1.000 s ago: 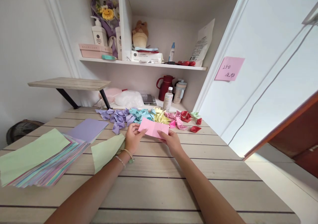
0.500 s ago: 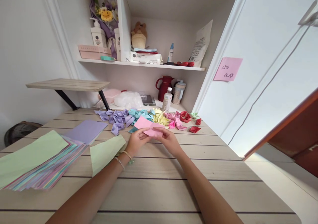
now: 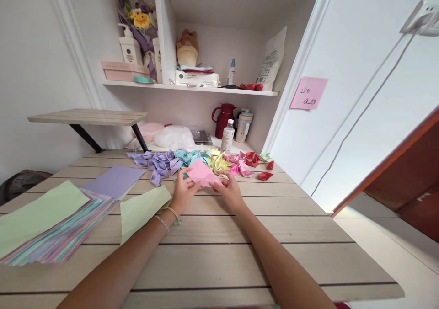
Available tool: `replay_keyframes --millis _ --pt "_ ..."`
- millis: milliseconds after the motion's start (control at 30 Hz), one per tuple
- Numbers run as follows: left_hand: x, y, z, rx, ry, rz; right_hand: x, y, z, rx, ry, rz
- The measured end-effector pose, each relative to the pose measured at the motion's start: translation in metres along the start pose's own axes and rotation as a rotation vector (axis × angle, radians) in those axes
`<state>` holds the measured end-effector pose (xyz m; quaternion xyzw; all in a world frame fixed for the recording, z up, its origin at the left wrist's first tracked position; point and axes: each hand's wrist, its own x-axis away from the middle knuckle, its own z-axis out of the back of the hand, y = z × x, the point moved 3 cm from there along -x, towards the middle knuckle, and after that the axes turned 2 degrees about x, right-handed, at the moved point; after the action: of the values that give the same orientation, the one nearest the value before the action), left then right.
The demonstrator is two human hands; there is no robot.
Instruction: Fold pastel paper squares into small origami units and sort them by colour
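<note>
A pink sheet of folding paper, with a crease across it, is held up between my two hands above the table. My left hand grips its left and lower edge, thumb on the near face. On the right side, my right hand pinches the lower right edge between thumb and fingers. Just behind the paper lie folded paper pieces: purple ones, blue ones, yellow ones, pink ones and red ones. Beside my left wrist is a loose light green sheet.
A fanned stack of coloured paper and a purple sheet lie at left, near a small raised shelf. A plastic bottle and a red jug stand at the back. A pink note is on the wall.
The pink paper has been tilted to show more of its face, now a broad diamond. My hands have shifted to its lower edges. The whole view has moved slightly.
</note>
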<state>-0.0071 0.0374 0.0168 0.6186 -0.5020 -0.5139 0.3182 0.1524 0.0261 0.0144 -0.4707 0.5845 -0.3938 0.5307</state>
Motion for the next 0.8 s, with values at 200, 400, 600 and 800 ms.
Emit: replay_keyframes --millis 200,400,600,800 --pt "-0.003 -0.002 0.004 -0.033 -0.041 0.060 -0.002 0.011 -0.010 0.007 -0.074 -0.025" --pt "0.004 -0.002 -0.003 0.007 -0.189 0.201 -0.004 0.004 -0.001 0.305 -0.028 0.103" --pt "0.001 -0.001 0.001 0.034 -0.102 0.121 0.005 -0.011 -0.002 0.020 -0.262 -0.030" --pt "-0.002 -0.001 0.009 -0.067 -0.012 0.012 0.001 -0.008 0.002 0.128 -0.185 0.062"
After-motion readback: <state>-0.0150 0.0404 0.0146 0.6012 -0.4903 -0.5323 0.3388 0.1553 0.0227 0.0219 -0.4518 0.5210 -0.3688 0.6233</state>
